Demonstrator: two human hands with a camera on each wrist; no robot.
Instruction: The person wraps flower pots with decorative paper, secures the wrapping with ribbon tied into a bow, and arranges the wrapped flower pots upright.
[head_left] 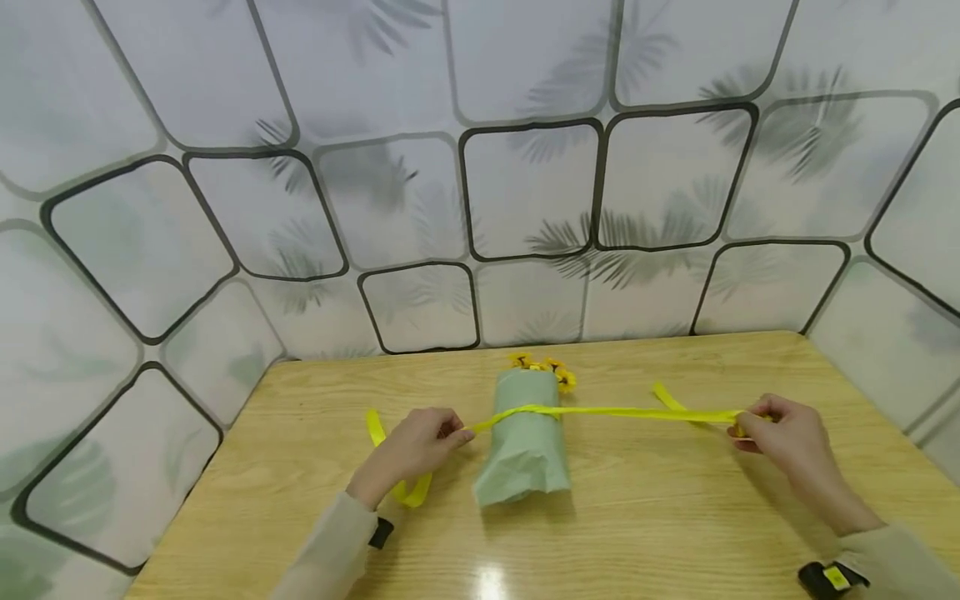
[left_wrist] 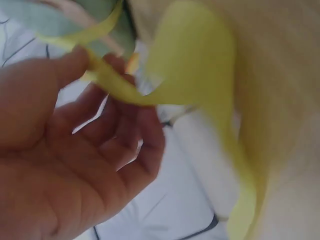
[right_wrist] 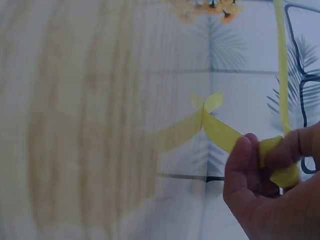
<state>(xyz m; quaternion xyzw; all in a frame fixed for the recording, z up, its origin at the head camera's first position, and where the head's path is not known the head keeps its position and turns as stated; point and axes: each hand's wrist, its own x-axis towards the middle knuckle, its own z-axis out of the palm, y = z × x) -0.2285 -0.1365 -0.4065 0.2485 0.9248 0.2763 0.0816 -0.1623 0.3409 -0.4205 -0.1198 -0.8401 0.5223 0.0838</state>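
Observation:
A small bouquet wrapped in pale green paper (head_left: 521, 462) rests on the table, its yellow flowers (head_left: 566, 381) showing at the far end. Around its middle runs a yellow ribbon (head_left: 622, 412). Left of the bouquet, my left hand (head_left: 416, 450) pinches the ribbon between thumb and finger; a loose tail (left_wrist: 192, 60) of it curls down past the fingers in the left wrist view. My right hand (head_left: 791, 437), well out to the right, pinches a bunched part of the ribbon (right_wrist: 272, 152). Between bouquet and right hand the ribbon is stretched straight.
The wooden table (head_left: 645, 517) has a glossy surface. Behind it and at both sides hangs a patterned white cloth (head_left: 525, 192) with dark outlines and leaf prints. A free ribbon end (head_left: 666, 395) lies toward the back right.

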